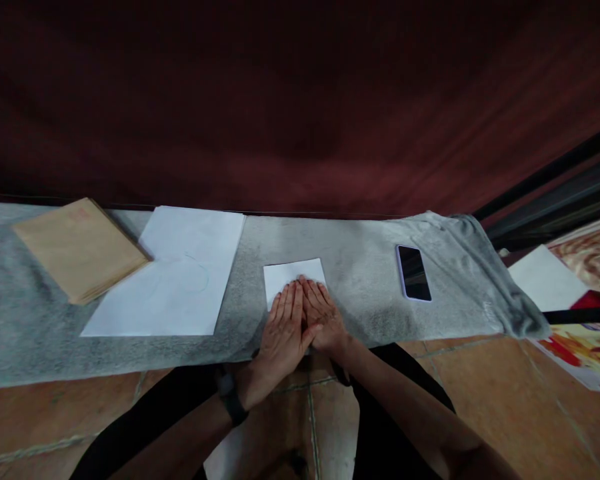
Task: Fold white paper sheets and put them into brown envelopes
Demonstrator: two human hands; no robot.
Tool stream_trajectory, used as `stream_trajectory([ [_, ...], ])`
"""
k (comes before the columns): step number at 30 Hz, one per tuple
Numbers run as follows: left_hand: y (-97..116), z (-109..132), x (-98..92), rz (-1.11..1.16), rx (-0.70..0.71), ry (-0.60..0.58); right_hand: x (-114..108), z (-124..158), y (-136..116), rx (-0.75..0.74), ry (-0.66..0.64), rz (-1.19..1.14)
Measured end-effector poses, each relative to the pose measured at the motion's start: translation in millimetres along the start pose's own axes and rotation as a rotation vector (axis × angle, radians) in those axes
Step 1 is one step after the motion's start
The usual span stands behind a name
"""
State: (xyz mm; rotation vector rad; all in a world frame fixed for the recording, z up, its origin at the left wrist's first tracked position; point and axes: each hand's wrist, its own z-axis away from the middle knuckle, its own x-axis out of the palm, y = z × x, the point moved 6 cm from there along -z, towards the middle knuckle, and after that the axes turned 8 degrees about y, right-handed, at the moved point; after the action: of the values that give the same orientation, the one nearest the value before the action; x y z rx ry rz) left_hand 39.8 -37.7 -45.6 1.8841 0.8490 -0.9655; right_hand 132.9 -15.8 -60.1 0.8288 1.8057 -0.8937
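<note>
A small white sheet of paper (293,270), looking folded, lies on the grey cloth in front of me. My left hand (285,327) rests flat on its near part, fingers stretched forward. Beside it my right hand (325,320) also lies flat on the paper, with the fingertips of both hands close together and the left thumb over the right hand. The paper's near edge is hidden under my palms. Neither hand grips anything.
Larger white sheets (180,267) lie to the left, partly under a stack of brown envelopes (83,250). A phone (414,273) lies to the right on the grey cloth (360,253). A dark red curtain (300,120) hangs behind. Tiled floor (470,380) shows below.
</note>
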Motion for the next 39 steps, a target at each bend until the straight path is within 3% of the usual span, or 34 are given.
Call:
stream_trajectory([
  [12, -23, 8, -7.9, -0.167, -0.027, -0.023, -8, 0, 30, 0.203, 0.036, 0.065],
  [20, -49, -3, -18.6, -0.222, -0.071, -0.016, -17, -1, 49, 0.334, 0.052, 0.085],
  [26, -47, -10, -14.6, -0.200, 0.142, -0.176, -15, -6, 42, 0.323, 0.036, 0.042],
  [29, -45, -12, -16.6, -0.203, 0.178, -0.206, -15, -7, 41, 0.323, 0.039, 0.041],
  [35, -44, -16, -22.8, -0.195, 0.135, -0.171, -18, -11, 31, 0.298, 0.048, 0.028],
  [39, -33, -12, -14.4, -0.171, 0.079, -0.065, -14, -15, 4, 0.191, -0.010, -0.041],
])
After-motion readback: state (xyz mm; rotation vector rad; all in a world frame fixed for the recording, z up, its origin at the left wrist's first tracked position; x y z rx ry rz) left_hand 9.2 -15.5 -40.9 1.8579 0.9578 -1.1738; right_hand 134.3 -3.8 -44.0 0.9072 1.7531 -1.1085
